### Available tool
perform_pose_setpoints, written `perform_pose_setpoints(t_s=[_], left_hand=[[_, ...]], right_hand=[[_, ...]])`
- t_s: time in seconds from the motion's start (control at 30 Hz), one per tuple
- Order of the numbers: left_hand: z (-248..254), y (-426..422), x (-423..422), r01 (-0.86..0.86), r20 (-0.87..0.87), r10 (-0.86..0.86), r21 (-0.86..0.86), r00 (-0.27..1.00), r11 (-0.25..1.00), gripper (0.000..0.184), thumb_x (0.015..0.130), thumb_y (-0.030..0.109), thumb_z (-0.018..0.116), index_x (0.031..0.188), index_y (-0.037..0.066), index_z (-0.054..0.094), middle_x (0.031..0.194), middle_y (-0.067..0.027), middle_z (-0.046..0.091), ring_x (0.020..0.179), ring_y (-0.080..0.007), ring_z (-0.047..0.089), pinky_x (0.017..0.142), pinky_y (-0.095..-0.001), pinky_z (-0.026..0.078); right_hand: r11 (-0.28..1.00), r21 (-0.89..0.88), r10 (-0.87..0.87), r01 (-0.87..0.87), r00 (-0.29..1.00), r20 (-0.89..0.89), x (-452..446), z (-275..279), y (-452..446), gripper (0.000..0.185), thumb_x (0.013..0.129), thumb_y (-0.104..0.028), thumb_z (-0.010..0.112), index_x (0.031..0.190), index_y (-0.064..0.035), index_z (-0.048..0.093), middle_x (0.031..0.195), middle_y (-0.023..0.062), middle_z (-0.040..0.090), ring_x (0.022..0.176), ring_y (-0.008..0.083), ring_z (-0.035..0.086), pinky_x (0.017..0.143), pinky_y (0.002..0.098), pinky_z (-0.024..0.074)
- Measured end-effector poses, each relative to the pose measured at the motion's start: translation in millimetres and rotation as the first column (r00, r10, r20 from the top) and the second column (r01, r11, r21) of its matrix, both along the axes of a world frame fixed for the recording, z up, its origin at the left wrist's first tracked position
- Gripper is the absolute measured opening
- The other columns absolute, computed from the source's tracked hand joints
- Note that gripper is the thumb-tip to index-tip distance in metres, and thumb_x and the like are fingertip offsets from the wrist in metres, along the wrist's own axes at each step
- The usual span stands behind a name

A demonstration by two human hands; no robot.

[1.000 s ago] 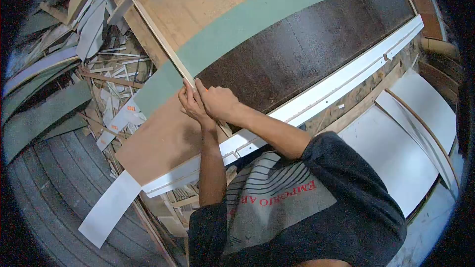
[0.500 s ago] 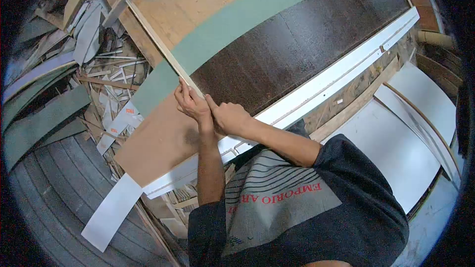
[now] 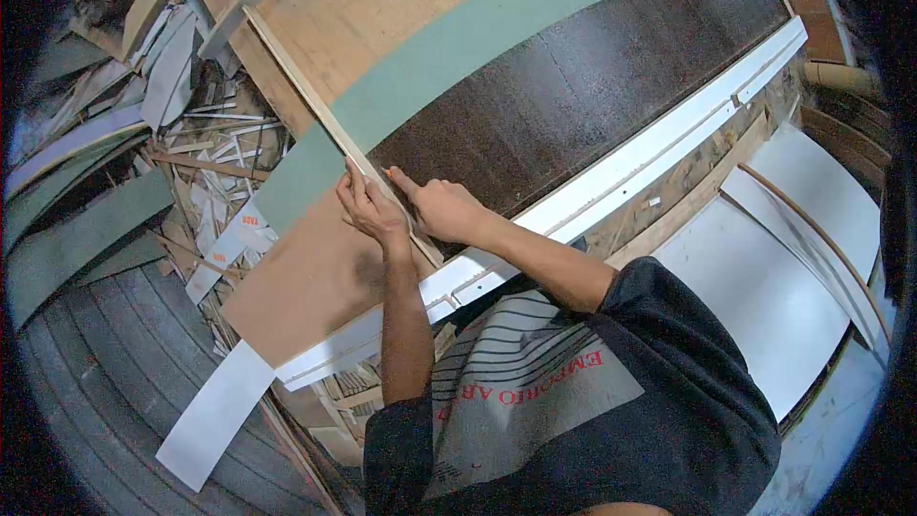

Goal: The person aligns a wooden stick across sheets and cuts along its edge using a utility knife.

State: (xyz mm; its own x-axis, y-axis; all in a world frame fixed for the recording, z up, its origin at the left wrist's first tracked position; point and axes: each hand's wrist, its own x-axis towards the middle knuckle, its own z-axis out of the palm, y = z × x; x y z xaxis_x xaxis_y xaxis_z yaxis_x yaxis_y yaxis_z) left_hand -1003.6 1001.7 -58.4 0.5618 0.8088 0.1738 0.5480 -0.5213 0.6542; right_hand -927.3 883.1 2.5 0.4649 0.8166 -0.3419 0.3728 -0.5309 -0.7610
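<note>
A narrow wooden strip [image 3: 301, 86] lies slantwise across a dark brown curved panel, a green curved piece [image 3: 420, 48] and a tan board. My left hand [image 3: 374, 212] is closed on the strip's left edge near its lower end, the fingers bent against it. On the other side, my right hand [image 3: 444, 210] rests on the dark brown panel [image 3: 573, 76] with its index finger stretched out beside the strip. Its other fingers are curled under and partly hidden. The strip's lower end shows just below my hands, by a white edge piece [image 3: 611, 167].
Offcuts and scraps [image 3: 224, 148] are piled at the left. A white strip [image 3: 215, 416] sticks out over the ribbed grey floor [image 3: 105, 373]. White sheets [image 3: 735, 268] and a curved piece stand at the right. A tan board [image 3: 296, 287] lies under my left forearm.
My right hand has shifted slightly right, off the strip, and its index finger now points out. The strip's lower end shows more. My left hand has stayed nearly in place.
</note>
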Motion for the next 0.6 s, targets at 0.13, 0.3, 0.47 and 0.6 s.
perform_pose_setpoints(t_s=[0.13,0.3,0.47,0.6], left_hand=[[-3,1,0,-0.002,0.050,0.007,-0.087,0.999,0.996,0.044,0.092,0.016,0.044,0.134,0.011,0.053,0.115,-0.0101,0.053,0.103,-0.0260,0.055,0.092,-0.0408,0.035],[-2,1,-2,-0.023,-0.066,0.022,-0.016,0.998,1.000,0.043,0.093,0.018,0.044,0.136,0.014,0.052,0.117,-0.0075,0.054,0.104,-0.0239,0.055,0.091,-0.0421,0.031],[-6,1,-10,-0.011,-0.035,0.010,-0.036,0.999,0.999,0.043,0.093,0.019,0.045,0.136,0.014,0.052,0.117,-0.0062,0.053,0.104,-0.0232,0.054,0.091,-0.0413,0.030],[-2,0,-1,-0.025,-0.064,0.022,-0.051,0.998,0.998,0.043,0.093,0.020,0.044,0.136,0.015,0.051,0.118,-0.0060,0.053,0.105,-0.0225,0.054,0.090,-0.0412,0.030]], right_hand=[[0.997,-0.042,0.065,-0.062,0.993,0.099,-3,1,14,0.070,0.081,-0.014,0.057,0.142,0.0015,0.028,0.075,0.0249,0.065,0.068,0.0406,0.066,0.062,0.0497,0.0539],[0.995,-0.079,0.076,-0.068,0.992,0.102,-21,18,-2,0.063,0.083,-0.015,0.054,0.137,0.0089,0.031,0.076,0.0241,0.066,0.067,0.0380,0.067,0.059,0.0488,0.0546],[0.988,-0.121,0.096,-0.092,0.995,0.022,-41,17,-10,0.074,0.082,-0.017,0.057,0.142,0.0056,0.021,0.077,0.0266,0.065,0.069,0.0408,0.066,0.059,0.0501,0.0541],[0.983,-0.141,0.119,-0.120,0.993,-0.013,-26,15,-12,0.080,0.082,-0.021,0.059,0.145,0.0028,0.016,0.078,0.0274,0.065,0.070,0.0420,0.066,0.061,0.0513,0.0540]])
